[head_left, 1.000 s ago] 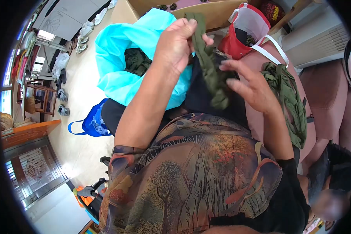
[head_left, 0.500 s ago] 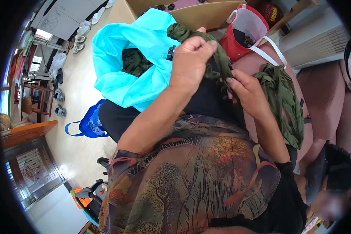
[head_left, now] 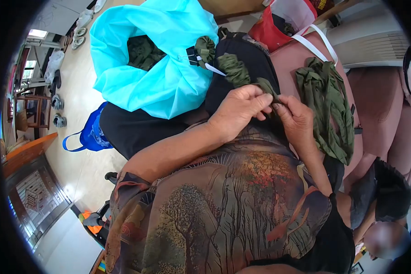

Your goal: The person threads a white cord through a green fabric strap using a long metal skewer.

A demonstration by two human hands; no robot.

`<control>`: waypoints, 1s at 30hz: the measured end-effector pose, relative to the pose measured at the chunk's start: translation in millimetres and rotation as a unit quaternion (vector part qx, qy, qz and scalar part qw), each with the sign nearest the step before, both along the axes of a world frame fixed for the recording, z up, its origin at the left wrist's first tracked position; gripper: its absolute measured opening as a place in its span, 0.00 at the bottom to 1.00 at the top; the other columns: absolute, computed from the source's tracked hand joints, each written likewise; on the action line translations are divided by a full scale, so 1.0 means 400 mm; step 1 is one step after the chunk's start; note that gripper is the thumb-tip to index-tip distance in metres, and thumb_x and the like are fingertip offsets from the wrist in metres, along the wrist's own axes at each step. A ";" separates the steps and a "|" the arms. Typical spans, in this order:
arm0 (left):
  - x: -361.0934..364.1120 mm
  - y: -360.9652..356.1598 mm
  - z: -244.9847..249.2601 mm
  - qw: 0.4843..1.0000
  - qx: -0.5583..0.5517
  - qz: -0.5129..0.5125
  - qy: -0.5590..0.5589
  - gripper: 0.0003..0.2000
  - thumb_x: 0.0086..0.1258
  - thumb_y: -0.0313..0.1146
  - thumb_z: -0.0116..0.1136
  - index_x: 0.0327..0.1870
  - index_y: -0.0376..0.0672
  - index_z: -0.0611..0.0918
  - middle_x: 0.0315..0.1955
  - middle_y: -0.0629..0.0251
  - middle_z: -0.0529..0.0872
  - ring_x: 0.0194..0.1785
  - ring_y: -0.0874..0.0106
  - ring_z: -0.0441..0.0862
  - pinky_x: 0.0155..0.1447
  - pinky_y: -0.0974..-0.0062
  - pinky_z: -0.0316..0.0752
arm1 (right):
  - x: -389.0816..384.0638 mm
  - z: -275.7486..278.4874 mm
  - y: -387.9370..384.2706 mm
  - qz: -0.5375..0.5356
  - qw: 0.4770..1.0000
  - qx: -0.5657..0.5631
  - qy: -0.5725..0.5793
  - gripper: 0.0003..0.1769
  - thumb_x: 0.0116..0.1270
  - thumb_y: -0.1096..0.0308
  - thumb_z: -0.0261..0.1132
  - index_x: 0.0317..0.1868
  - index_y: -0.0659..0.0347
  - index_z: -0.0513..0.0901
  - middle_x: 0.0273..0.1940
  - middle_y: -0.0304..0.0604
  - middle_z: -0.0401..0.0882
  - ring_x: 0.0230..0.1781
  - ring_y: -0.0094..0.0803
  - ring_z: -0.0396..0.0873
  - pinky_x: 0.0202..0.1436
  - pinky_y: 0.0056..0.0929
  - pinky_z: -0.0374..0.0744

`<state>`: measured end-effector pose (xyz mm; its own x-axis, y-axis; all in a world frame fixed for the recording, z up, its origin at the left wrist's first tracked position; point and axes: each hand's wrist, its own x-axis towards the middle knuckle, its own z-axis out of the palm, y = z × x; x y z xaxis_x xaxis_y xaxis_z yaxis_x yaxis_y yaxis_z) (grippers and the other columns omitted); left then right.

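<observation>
In front of my torso, a dark green gathered fabric strip (head_left: 234,69) stretches from my lap to my fingers. My left hand (head_left: 243,111) pinches it near its lower end. Close beside, my right hand (head_left: 297,119) pinches the same end between thumb and fingers. The fingertips hide the exact gripping point. A black binder clip (head_left: 192,56) sits on the rim of a cyan bag (head_left: 118,82), which holds crumpled dark green cloth (head_left: 144,54). Against the clip lies a ruffled green piece (head_left: 205,49), with a short white strip beside it.
To my right, long green fabric strips (head_left: 326,109) lie on a pink seat (head_left: 301,55). Beyond stands a red bag (head_left: 270,33) with white handles. A blue bag (head_left: 91,130) rests on the floor at left. Another person (head_left: 388,196) is at lower right.
Both hands have come down closer to my torso and nearer together. The green strip now trails away from them toward the clip, and the ruffled piece beside the clip shows. The view has shifted slightly.
</observation>
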<state>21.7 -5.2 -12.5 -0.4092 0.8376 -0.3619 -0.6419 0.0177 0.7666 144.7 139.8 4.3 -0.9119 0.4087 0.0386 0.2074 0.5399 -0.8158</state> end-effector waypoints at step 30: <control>-0.169 0.025 0.024 0.720 0.018 -0.235 0.652 0.09 0.67 0.29 0.59 0.46 0.39 0.83 0.36 0.59 0.85 0.43 0.61 0.81 0.48 0.67 0.75 | 0.060 -0.002 0.069 0.074 0.997 -0.028 -0.006 0.13 0.67 0.74 0.65 0.51 0.65 0.84 0.41 0.47 0.86 0.41 0.29 0.84 0.47 0.25 0.79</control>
<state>-45.8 4.8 -2.8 -0.0485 0.9939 0.0993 0.6957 -0.0378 0.7173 168.7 167.2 3.6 -0.9627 0.2705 0.0080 0.1386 0.5184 -0.8438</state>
